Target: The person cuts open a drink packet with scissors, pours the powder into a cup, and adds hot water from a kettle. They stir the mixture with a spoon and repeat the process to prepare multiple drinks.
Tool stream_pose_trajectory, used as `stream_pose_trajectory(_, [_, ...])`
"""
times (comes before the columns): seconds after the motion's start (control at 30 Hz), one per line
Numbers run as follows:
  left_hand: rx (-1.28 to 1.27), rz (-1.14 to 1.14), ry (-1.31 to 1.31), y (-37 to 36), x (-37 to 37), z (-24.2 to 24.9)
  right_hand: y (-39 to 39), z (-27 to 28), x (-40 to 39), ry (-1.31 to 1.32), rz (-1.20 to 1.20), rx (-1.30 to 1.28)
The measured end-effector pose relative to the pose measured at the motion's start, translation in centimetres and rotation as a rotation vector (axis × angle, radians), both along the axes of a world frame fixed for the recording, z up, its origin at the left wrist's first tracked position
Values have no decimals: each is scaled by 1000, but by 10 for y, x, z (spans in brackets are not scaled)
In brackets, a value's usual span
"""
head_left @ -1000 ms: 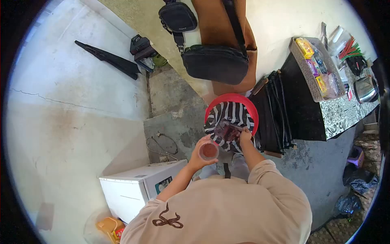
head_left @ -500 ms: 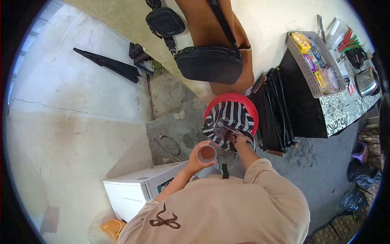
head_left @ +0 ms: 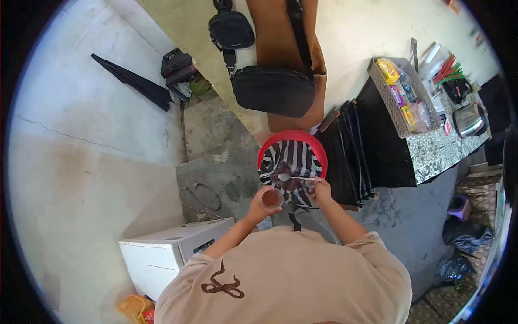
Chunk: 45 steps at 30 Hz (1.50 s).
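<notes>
My left hand is closed around a clear cup with reddish-brown contents, held upright near my waist. In my right hand is a spoon, its handle pinched by the fingers and its bowl pointing left. Beneath the spoon is a dark purplish patch that I cannot identify; it lies on a black-and-white striped cloth. The cloth covers the inside of a red basin in front of me. The cup is left of and nearer to me than the spoon.
At the right, a table with a patterned cover holds a basket of packets and a metal kettle. Folded black frames stand beside the basin. Black bags hang ahead. A white appliance is at my left.
The spoon has turned from slanting to nearly level across the striped cloth, and my right hand sits further out to its right. The cup stays in my left hand. The view has shifted slightly.
</notes>
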<state>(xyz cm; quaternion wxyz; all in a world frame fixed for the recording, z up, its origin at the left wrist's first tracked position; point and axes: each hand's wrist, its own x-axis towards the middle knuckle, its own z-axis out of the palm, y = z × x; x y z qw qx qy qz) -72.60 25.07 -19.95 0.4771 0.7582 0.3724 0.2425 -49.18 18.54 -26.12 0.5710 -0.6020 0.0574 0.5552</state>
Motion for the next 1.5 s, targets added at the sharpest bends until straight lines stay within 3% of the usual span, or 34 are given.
stream_pose_trajectory(0.17, [-118, -50, -50, -2, 2, -20, -13, 89, -1, -173, 62, 39])
stream_pose_trajectory(0.3, [-123, -26, -137, 3, 9, -46, -17, 129, -13, -306, 144, 136])
stream_pose_trajectory(0.37, [-128, 27, -44, 5, 15, -33, -24, 119, -22, -588, 267, 272])
stream_pose_trajectory(0.4, [-159, 23, -120, 6, 16, -39, -25, 119, -26, -727, 330, 341])
stream_pose_trajectory(0.5, [-185, 3, -230, 11, 13, -46, -22, 126, -32, -1170, 272, 500])
stream_pose_trajectory(0.63, [-76, -18, -103, 19, -10, -21, -3, 108, -28, -1283, 139, 399])
stream_pose_trajectory(0.7, [-30, -1, -46, 18, -26, -22, 3, 92, -29, -1314, 239, 332])
stream_pose_trajectory(0.8, [-20, 67, -25, 13, -47, -26, 10, 18, -27, -1388, 447, 213])
stream_pose_trajectory(0.9, [-159, 187, -85, 4, -63, -19, 19, -42, -37, -1260, 448, 62])
stream_pose_trajectory(1.07, [-255, 291, -48, -3, -91, 14, 43, -103, -50, -998, 216, -295])
stream_pose_trajectory(1.17, [-323, 364, -125, -8, -112, -7, 54, -163, -44, -605, 208, -428])
stream_pose_trajectory(1.27, [-268, 387, -35, -8, -119, -5, 60, -128, -50, -195, 94, -408])
stream_pose_trajectory(1.5, [-221, 382, 3, -4, -99, 12, 43, -171, -57, -3, -144, -200])
